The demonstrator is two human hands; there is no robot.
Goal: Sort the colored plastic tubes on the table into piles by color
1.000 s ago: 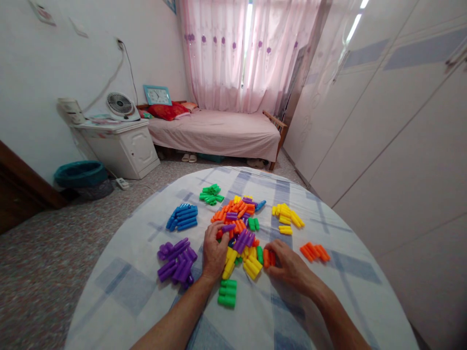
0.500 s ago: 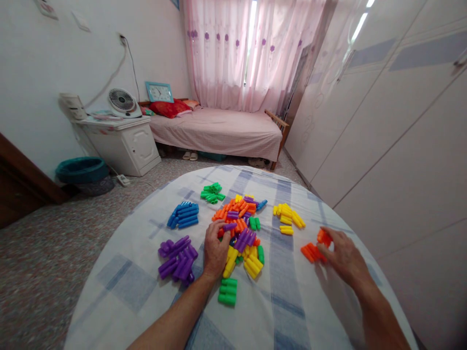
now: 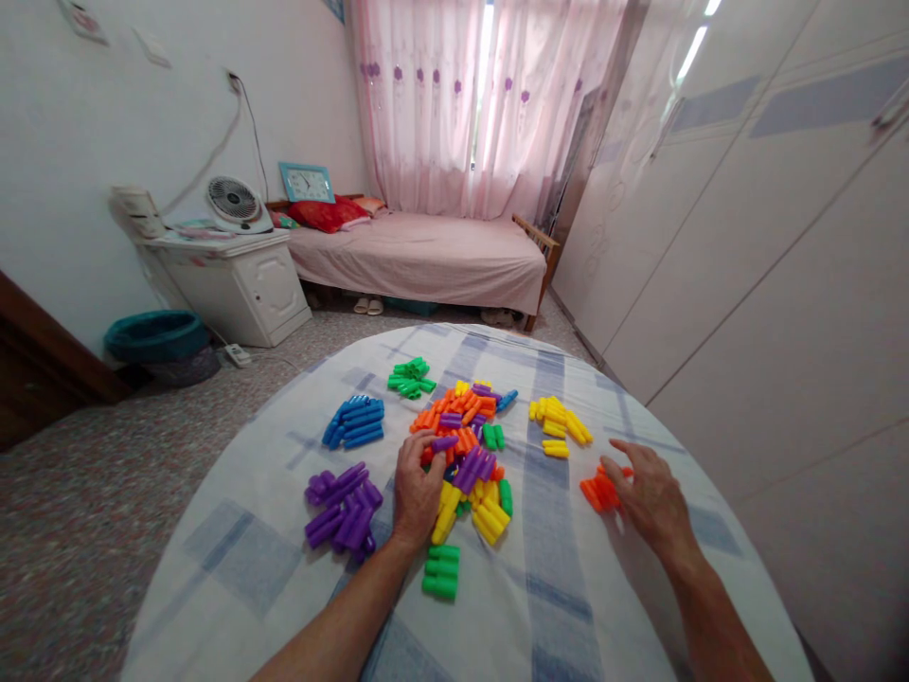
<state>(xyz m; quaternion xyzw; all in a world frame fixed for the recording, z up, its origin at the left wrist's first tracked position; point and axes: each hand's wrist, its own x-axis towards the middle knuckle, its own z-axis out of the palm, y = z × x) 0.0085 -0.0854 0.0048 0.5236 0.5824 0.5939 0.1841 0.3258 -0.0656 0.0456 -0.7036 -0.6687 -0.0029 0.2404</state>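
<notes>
My left hand (image 3: 418, 483) is at the left side of the mixed pile, its thumb and forefinger closed on a purple plastic tube-shaped piece (image 3: 445, 442). Orange pieces (image 3: 465, 440), purple pieces (image 3: 474, 469) and yellow pieces (image 3: 490, 519) of that pile lie beside it. On the right, my right hand (image 3: 650, 497) hovers over a small group of orange pieces (image 3: 600, 491), fingers apart and nothing seen in them. The hand partly hides that group.
Around the mixed pile lie a purple heap (image 3: 345, 511), a blue group (image 3: 353, 421), a green group (image 3: 412, 377), a yellow group (image 3: 558, 421) and a green block (image 3: 441, 573). All rest on a round table with a checked cloth (image 3: 241, 559). A bed (image 3: 426, 251) stands beyond.
My right hand has let go of the orange piece onto the orange group, opened and shifted slightly left. My left hand stays at the pile with the purple piece.
</notes>
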